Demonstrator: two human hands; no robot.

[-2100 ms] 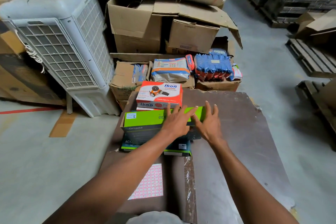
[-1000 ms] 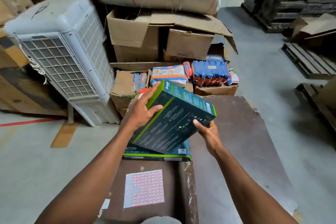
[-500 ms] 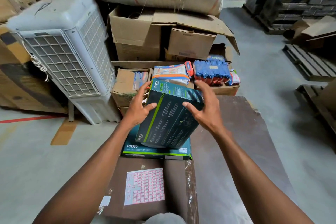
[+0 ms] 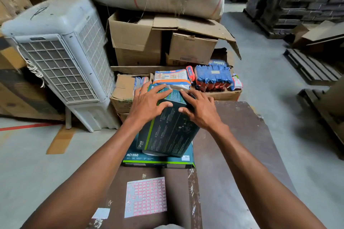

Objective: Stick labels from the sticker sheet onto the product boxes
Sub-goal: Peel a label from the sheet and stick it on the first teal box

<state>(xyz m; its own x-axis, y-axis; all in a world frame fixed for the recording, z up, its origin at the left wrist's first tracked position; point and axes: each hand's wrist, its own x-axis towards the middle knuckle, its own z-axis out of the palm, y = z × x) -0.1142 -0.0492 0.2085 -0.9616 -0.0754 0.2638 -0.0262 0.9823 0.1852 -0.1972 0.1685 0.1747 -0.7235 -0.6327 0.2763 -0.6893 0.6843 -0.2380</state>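
Dark box (image 4: 167, 132) flipped since a second ago, now gripped under left hand (image 4: 149, 104) and right hand (image 4: 201, 109); sticker sheet (image 4: 147, 197) untouched nearer the body, label likely next.

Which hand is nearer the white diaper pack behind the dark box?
Right. The right hand reaches its index fingertip to the diaper pack's lower right corner, gripping the dark Omada box; the left hand sits lower left of it.
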